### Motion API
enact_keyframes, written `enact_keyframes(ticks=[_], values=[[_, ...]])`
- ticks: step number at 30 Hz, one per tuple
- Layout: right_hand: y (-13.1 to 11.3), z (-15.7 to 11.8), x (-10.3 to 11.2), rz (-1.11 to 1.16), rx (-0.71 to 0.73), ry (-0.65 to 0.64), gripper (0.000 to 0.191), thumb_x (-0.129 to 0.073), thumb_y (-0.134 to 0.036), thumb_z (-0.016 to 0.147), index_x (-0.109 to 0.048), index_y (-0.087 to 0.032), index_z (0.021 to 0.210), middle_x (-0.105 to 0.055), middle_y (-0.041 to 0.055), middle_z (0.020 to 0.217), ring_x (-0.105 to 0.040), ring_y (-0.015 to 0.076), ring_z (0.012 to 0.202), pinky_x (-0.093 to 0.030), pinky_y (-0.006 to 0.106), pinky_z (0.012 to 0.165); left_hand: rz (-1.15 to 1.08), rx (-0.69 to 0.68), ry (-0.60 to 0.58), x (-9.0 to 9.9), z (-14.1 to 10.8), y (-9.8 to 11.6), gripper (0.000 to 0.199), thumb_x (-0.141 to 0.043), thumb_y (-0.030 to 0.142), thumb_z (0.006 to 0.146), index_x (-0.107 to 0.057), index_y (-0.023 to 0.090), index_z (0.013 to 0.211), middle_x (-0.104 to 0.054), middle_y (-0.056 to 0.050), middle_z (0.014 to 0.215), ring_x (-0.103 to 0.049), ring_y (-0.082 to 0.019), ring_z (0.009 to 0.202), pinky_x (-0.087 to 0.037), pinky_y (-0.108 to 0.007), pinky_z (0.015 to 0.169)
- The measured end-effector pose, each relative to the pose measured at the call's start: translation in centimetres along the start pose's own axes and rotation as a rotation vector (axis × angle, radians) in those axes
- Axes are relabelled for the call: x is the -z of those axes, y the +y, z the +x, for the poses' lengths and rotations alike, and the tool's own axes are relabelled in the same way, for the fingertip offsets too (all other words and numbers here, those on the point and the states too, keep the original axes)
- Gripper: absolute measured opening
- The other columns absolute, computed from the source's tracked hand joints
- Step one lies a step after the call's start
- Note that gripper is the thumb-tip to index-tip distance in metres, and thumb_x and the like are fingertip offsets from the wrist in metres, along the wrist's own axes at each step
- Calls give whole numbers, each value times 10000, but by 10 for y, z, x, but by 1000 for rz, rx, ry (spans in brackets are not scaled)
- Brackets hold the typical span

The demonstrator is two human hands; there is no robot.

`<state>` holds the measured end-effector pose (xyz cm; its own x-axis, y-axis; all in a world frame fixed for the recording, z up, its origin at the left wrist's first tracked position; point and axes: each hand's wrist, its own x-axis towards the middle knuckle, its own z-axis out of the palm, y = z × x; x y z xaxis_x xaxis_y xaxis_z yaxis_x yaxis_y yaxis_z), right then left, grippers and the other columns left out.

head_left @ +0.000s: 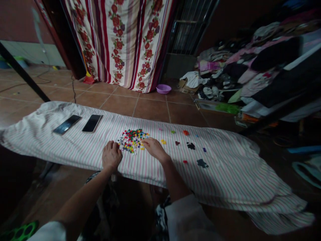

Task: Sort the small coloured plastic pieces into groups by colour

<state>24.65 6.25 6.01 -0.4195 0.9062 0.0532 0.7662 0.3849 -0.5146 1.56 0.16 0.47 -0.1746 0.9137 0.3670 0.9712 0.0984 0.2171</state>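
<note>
A pile of small multicoloured pieces point(132, 137) lies on the striped cloth point(140, 169). My left hand point(111, 154) rests on the cloth at the pile's left edge, its fingers bent; whether anything is under them is hidden. At the pile's right edge my right hand point(152, 147) has thumb and fingertips pinched together, and what is between them is too small to tell. Small single-colour groups lie to the right: yellow point(163, 142), green point(173, 132), orange point(185, 133), brown point(177, 143), black point(191, 146), purple point(204, 149), red point(185, 161) and dark grey point(202, 163).
Two phones point(67, 124) point(92, 123) lie on the cloth at the left. Beyond the table are a floral curtain point(130, 43), a purple basin point(163, 88) on the tiled floor and a large heap of clothes point(240, 67) at the right.
</note>
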Motion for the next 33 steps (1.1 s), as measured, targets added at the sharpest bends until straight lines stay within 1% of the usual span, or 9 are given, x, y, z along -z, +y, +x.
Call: enact_keyframes(ticks=[5, 8, 13, 17, 20, 23, 27, 33], values=[[-35, 29, -20, -16, 78, -14, 280, -506, -179, 956, -754, -200, 1083, -710, 84, 1050, -628, 177, 987, -435, 254, 892, -24, 2, 21, -2, 0, -1, 232, -479, 180, 839, -621, 165, 1023, -617, -154, 1236, -551, -291, 1210, -447, -423, 998], [-55, 45, -34, -53, 98, -22, 275, -519, -186, 954, -757, -209, 1089, -701, 89, 1063, -613, 185, 1019, -425, 260, 913, -35, 16, 36, -5, -1, 0, 239, -484, 173, 840, -621, 169, 1035, -612, -156, 1249, -540, -284, 1231, -446, -427, 1005], [-77, 64, -52, -110, 82, -43, 281, -500, -184, 954, -763, -203, 1053, -697, 93, 1078, -587, 197, 1066, -405, 276, 943, -35, 19, 43, -7, -1, 0, 255, -475, 162, 846, -622, 155, 1055, -612, -162, 1261, -520, -287, 1262, -428, -433, 1054], [-82, 72, -62, -139, 49, -80, 258, -527, -173, 931, -761, -206, 1034, -706, 87, 1082, -578, 195, 1089, -401, 272, 942, -38, 17, 26, -7, -1, 0, 281, -487, 159, 838, -619, 145, 1086, -606, -157, 1285, -514, -294, 1275, -420, -431, 1076], [-83, 74, -65, -147, 16, -111, 262, -546, -172, 918, -742, -206, 1089, -709, 84, 1110, -579, 195, 1106, -401, 273, 940, -51, 29, 24, -7, -1, 1, 294, -495, 157, 834, -619, 142, 1100, -602, -165, 1296, -505, -296, 1292, -417, -441, 1085], [-85, 74, -65, -152, -31, -116, 271, -559, -177, 911, -724, -197, 1125, -709, 87, 1133, -585, 200, 1109, -401, 278, 938, -59, 34, 20, -8, -2, 1, 294, -497, 160, 837, -622, 141, 1102, -602, -168, 1303, -497, -304, 1304, -421, -451, 1083], [-88, 74, -64, -168, -60, -112, 236, -535, -188, 929, -733, -190, 1058, -717, 97, 1091, -608, 201, 1056, -412, 279, 898, -56, 36, 21, -8, -2, 1, 292, -496, 161, 840, -624, 137, 1101, -608, -165, 1297, -502, -306, 1302, -422, -449, 1084], [-91, 74, -64, -185, -56, -100, 236, -498, -171, 945, -727, -184, 1003, -725, 100, 1054, -619, 206, 1023, -415, 283, 866, -51, 28, 21, -6, -1, 2, 275, -493, 160, 846, -629, 137, 1084, -611, -164, 1293, -505, -308, 1303, -423, -446, 1087]])
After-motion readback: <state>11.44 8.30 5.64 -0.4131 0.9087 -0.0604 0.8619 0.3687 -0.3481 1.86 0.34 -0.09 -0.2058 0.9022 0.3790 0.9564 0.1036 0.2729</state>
